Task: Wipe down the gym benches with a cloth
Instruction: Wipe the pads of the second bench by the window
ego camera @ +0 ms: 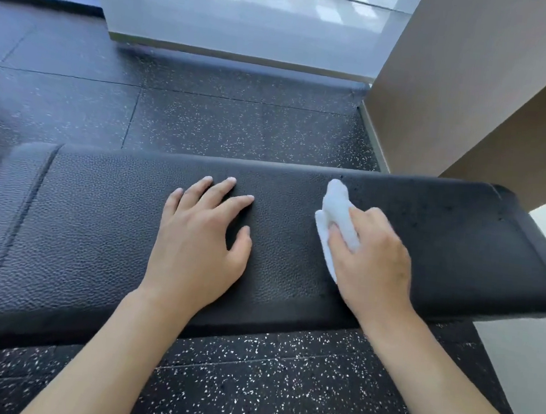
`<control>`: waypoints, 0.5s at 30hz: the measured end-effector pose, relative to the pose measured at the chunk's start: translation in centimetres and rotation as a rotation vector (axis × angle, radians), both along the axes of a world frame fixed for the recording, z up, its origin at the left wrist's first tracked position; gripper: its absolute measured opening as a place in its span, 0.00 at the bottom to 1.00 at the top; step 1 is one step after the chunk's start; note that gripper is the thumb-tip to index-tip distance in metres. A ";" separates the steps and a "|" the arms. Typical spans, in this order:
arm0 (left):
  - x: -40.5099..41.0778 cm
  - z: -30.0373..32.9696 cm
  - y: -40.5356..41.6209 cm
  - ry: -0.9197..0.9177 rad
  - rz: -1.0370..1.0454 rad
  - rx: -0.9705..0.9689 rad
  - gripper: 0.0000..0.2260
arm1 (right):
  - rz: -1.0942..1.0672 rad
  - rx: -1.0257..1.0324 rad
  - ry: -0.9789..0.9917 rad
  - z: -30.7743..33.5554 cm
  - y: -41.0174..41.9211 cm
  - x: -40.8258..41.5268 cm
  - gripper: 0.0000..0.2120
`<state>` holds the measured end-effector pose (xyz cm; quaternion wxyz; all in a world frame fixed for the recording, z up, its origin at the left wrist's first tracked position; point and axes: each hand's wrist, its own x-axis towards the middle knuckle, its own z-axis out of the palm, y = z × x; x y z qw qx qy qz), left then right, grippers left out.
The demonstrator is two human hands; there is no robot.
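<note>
White cloth (pixel 334 212) gripped under right hand (pixel 374 253) on bench (pixel 96 223); left hand (pixel 199 233) flat, fingers spread.

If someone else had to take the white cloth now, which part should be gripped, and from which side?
Grip the free bunched end of the white cloth, coming from the bench's far edge. The rest lies under the right hand, which holds it on the bench pad.

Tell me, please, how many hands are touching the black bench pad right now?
2. The left hand lies flat, fingers spread, on the middle of the bench pad. The right hand grips the white cloth against the pad further right.
</note>
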<state>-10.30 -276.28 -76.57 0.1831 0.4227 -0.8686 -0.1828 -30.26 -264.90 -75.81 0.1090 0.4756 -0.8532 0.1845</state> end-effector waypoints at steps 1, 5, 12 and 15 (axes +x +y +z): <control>0.1 0.1 -0.2 0.019 -0.007 0.021 0.24 | 0.101 0.026 0.039 0.0 0.0 2.3 0.19; 1.5 0.1 -2.2 0.104 -0.060 0.084 0.18 | 0.389 -0.044 -0.107 -1.3 1.9 8.0 0.11; 1.6 -0.3 -1.3 0.040 -0.062 -0.004 0.18 | -0.021 -0.129 -0.023 -0.1 2.4 -2.5 0.20; 1.8 0.0 -1.5 0.055 -0.065 0.017 0.19 | -0.029 -0.015 0.021 -0.2 1.7 0.4 0.25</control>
